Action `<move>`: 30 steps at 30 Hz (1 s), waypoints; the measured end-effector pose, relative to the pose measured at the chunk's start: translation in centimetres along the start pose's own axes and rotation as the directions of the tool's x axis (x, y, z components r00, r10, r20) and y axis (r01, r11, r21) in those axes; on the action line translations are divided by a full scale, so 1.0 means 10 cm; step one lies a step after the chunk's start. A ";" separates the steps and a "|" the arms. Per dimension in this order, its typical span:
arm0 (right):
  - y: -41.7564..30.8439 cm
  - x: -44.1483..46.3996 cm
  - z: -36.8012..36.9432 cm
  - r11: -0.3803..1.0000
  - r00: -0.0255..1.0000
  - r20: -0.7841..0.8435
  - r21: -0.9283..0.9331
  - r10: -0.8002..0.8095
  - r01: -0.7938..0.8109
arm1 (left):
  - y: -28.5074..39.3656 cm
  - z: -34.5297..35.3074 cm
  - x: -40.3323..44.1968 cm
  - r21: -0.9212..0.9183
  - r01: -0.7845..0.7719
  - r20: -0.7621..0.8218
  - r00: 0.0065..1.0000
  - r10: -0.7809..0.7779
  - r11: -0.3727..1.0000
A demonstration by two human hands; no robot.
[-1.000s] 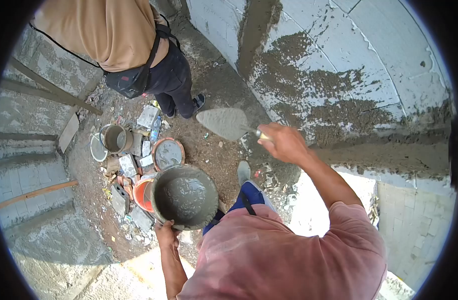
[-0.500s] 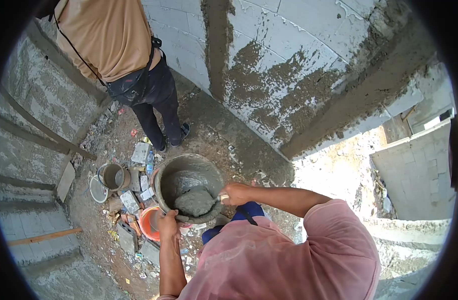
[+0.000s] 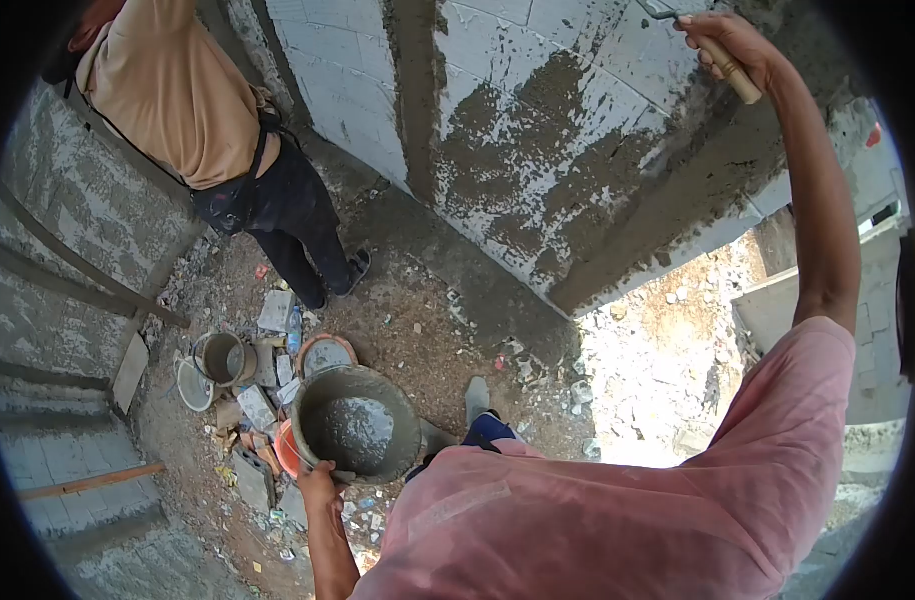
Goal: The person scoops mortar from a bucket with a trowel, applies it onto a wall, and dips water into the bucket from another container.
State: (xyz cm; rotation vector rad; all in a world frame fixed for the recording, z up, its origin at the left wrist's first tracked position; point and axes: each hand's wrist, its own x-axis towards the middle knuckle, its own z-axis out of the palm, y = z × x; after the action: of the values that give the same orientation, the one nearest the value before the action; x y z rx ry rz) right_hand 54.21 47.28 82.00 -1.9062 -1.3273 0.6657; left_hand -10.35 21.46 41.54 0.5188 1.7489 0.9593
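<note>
The top edge cuts off the trowel [image 3: 732, 72], hiding its blade, and the co-worker's [image 3: 183, 115] raised arm. The bucket [image 3: 409, 405] hides parts of the pail [image 3: 287, 452], the tub [image 3: 352, 347] and the left hand [image 3: 320, 488]. Bright ground [image 3: 653, 385] is washed out.

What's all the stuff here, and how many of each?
Round mortar bucket: one, grey, lower middle
Wooden-handled trowel: one, tan handle, upper right, blade out of view
Plastic bucket: one, orange, beside mortar bucket
Shallow mortar tub: one, reddish, beyond mortar bucket
Floor buckets: two, grey-brown and white, left
Plastic bottle: one, blue, near tub
Blocks: several, white and grey, floor
Block walls: several, grey, around
Person: one, tan top, upper left
Hands: two, bare, one on mortar bucket, one on trowel
</note>
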 end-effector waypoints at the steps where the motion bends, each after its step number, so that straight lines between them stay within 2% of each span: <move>1: -0.35 -0.31 0.01 0.999 0.999 -0.008 -0.018 0.045 -0.045 | -0.02 -0.02 -0.01 -0.009 -0.021 -0.003 1.000 0.021 1.000; 4: -0.21 -0.72 0.25 0.979 0.985 0.162 -0.182 -0.061 0.091 | -0.45 -0.34 0.32 0.107 0.057 0.003 0.998 -0.057 0.993; 6: -0.06 -1.17 0.94 0.958 0.959 0.281 -0.279 0.022 0.060 | -0.48 -0.30 0.31 0.035 0.093 0.004 0.996 -0.093 0.995; 7: 0.11 -1.35 1.31 0.918 0.921 0.388 -0.380 0.045 0.116 | -0.56 -0.32 0.37 0.028 0.089 0.040 0.995 -0.090 0.996; 8: 0.27 -1.60 1.74 0.854 0.908 0.419 -0.475 0.007 0.213 | -0.52 -0.28 0.35 0.039 0.107 0.014 0.994 -0.108 0.993; 9: 0.53 -1.77 2.12 0.670 0.825 0.545 -0.556 -0.153 0.492 | -0.49 -0.22 0.32 0.015 0.071 0.038 0.997 -0.072 0.997; 10: 0.90 -1.97 2.51 0.541 0.735 0.556 -0.508 -0.389 0.671 | -0.41 -0.16 0.29 0.039 0.073 0.067 0.995 -0.076 0.997; 11: 0.97 -2.14 2.88 0.479 0.725 0.646 -0.572 -0.238 0.666 | -0.46 -0.11 0.32 -0.018 0.017 0.083 0.996 -0.016 1.000; 12: 1.22 -2.23 3.21 0.429 0.631 0.692 -0.480 -0.350 0.765 | -0.21 -0.08 0.15 0.089 0.065 0.155 0.985 -0.079 0.994; 13: 1.39 -2.35 3.49 0.379 0.576 0.727 -0.446 -0.374 0.810 | -0.28 -0.07 0.18 0.026 0.075 0.177 0.981 -0.079 0.997; 14: 1.48 -2.36 3.74 0.313 0.527 0.738 -0.427 -0.421 0.848 | -0.24 0.00 0.11 0.008 0.005 0.191 0.982 -0.006 1.000; 15: 1.52 -2.32 3.95 0.240 0.483 0.738 -0.420 -0.472 0.876 | -0.19 0.10 0.03 -0.022 -0.016 0.149 0.989 0.019 1.000; 16: 1.58 -2.33 4.12 0.199 0.450 0.715 -0.411 -0.535 0.890 | -0.17 0.16 -0.01 -0.013 -0.084 0.164 0.983 0.085 0.996; 19: 1.89 -2.45 4.54 0.128 0.453 0.765 -0.447 -0.458 0.885 | 0.00 0.46 -0.25 0.025 -0.102 0.168 0.981 0.096 0.995; 21: 2.33 -2.65 4.75 0.411 0.420 0.859 -0.284 -0.292 0.866 | -0.10 0.66 -0.23 0.008 -0.117 0.216 0.970 0.112 0.993; 24: 2.56 -2.88 4.63 0.714 0.366 0.921 -0.165 -0.136 0.680 | -0.16 0.93 -0.35 0.030 -0.110 0.194 0.976 0.102 0.994; 27: 2.63 -3.02 4.24 0.843 0.386 0.916 -0.116 -0.114 0.526 | -0.22 0.91 -0.54 -0.032 0.004 0.167 0.986 0.001 0.999; 28: 2.73 -3.05 4.10 0.882 0.413 0.896 -0.057 -0.161 0.468 | -0.23 0.91 -0.60 -0.058 0.035 0.172 0.985 -0.024 0.998; 30: 2.85 -2.96 3.78 0.908 0.354 0.922 -0.005 -0.158 0.420 | -0.28 0.93 -0.76 -0.060 0.086 0.148 0.986 -0.076 0.994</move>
State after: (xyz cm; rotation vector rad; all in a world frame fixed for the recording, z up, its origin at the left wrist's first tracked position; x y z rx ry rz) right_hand 32.42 22.87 36.74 -1.3243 -2.4753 1.5481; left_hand 1.31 17.68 42.29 0.4599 1.5896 0.8967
